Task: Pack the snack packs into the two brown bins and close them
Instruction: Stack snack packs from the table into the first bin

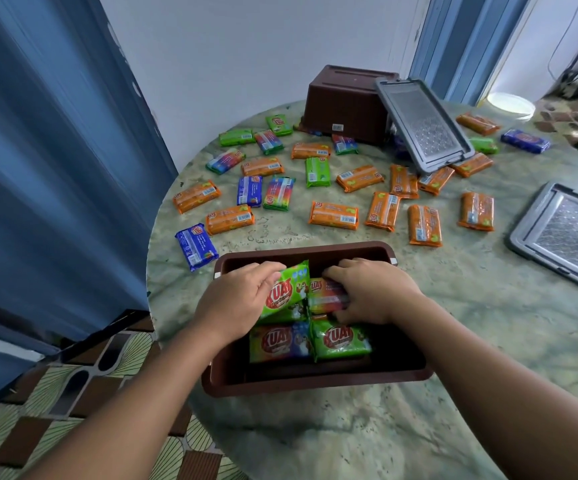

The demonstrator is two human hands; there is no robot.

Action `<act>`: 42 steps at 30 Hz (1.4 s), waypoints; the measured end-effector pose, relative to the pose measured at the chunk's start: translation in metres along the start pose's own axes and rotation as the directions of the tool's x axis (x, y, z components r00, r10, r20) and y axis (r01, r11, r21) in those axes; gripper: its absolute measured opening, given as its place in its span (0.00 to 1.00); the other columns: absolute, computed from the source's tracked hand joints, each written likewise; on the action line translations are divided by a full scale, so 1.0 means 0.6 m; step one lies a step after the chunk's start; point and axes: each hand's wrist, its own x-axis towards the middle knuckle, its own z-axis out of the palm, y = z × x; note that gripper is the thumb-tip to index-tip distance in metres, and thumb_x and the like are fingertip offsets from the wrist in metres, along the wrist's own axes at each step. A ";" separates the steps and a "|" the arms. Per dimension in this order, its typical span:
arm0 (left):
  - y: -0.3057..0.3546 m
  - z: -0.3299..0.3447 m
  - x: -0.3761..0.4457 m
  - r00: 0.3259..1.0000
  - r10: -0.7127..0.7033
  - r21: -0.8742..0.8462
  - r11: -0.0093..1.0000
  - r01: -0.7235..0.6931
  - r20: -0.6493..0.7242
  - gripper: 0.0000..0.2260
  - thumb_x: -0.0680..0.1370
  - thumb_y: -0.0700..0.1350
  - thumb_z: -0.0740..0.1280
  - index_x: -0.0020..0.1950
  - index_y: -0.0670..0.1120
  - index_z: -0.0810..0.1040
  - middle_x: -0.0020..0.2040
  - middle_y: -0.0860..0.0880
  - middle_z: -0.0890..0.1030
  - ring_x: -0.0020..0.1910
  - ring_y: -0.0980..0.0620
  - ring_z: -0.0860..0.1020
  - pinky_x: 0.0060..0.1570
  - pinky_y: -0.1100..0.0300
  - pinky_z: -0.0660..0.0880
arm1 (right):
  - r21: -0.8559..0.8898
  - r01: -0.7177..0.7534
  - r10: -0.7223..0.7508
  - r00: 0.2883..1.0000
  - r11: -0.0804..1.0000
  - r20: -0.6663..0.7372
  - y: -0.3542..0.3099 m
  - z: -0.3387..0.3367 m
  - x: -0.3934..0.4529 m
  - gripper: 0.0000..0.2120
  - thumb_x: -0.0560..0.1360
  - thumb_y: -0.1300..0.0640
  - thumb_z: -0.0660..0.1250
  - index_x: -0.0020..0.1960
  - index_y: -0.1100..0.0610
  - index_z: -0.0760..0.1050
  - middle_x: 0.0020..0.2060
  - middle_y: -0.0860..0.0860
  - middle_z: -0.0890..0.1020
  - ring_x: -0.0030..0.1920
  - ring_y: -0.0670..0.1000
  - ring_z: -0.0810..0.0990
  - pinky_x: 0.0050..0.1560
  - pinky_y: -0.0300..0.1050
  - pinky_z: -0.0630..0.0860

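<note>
A brown bin (pixel 226 382) stands open in front of me on the round marble table (pixel 453 341). Both hands are inside it. My left hand (pixel 235 299) grips a green snack pack (pixel 287 296), tilted on its edge. My right hand (pixel 370 292) grips a rainbow-coloured pack (pixel 325 294) beside it. Two more packs (pixel 341 339) lie flat on the bin's floor nearer to me. A second brown bin (pixel 346 105) sits upside down at the far side. Several orange, green, blue and rainbow packs (pixel 334 214) lie scattered between the bins.
One grey lid (pixel 422 124) leans against the upturned bin. Another grey lid (pixel 564 233) lies flat at the table's right edge. Blue curtains (pixel 55 168) hang on the left. A white bowl (pixel 511 105) sits on the floor beyond the table.
</note>
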 end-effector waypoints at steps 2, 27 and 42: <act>0.000 0.001 0.002 0.999 0.029 0.066 0.997 -0.032 0.040 0.16 0.85 0.58 0.53 0.69 0.62 0.74 0.54 0.59 0.81 0.52 0.58 0.79 0.45 0.54 0.78 | -0.013 0.001 -0.001 1.000 1.000 0.000 0.000 0.002 0.000 0.38 0.70 0.35 0.72 0.76 0.45 0.66 0.63 0.45 0.77 0.62 0.51 0.77 0.53 0.50 0.78; -0.001 0.026 0.010 0.959 0.154 0.389 0.890 -0.239 0.236 0.18 0.81 0.49 0.64 0.71 0.60 0.74 0.66 0.56 0.74 0.63 0.50 0.72 0.60 0.50 0.73 | 0.226 -0.057 0.053 0.998 0.972 0.024 -0.001 -0.011 -0.008 0.18 0.79 0.35 0.56 0.57 0.42 0.78 0.47 0.44 0.81 0.43 0.49 0.81 0.40 0.49 0.79; 0.007 0.017 0.009 0.961 0.102 0.425 0.881 -0.208 0.259 0.12 0.82 0.56 0.63 0.64 0.60 0.80 0.56 0.56 0.78 0.54 0.50 0.74 0.48 0.53 0.72 | 0.270 -0.083 0.096 0.995 0.959 -0.035 0.013 -0.004 0.000 0.17 0.84 0.35 0.51 0.64 0.41 0.71 0.47 0.44 0.85 0.43 0.45 0.82 0.44 0.51 0.81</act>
